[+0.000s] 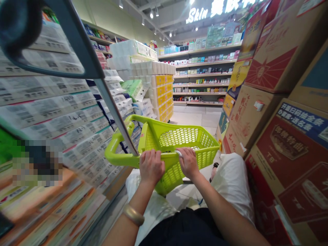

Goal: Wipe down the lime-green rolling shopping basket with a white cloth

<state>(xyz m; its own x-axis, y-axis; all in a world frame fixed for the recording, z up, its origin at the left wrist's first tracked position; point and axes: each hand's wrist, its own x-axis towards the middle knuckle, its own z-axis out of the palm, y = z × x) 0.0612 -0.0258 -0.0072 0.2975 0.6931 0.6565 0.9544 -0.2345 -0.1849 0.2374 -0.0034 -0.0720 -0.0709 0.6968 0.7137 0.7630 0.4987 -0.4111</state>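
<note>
At centre frame, the left hand point(151, 168) clamps the near rim of the lime-green shopping basket point(170, 171), seemingly to steady it; the right hand point(189, 164) closes on a white wipe point(179, 153), apparently pressing it there.

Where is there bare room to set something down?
Bare floor lies beyond the green basket, between yellow boxes, far shelves and cartons. The basket's visible inside looks bare. Crowded: its near rim, under left hand and right hand; stacked packs leftward.

Smooth, semi-gloss plastic basket point(170, 176), shiny metal pole point(114, 111), matt cardboard cartons point(256, 119), soft-looking wipe point(179, 153), creased cloth trousers point(232, 184).
</note>
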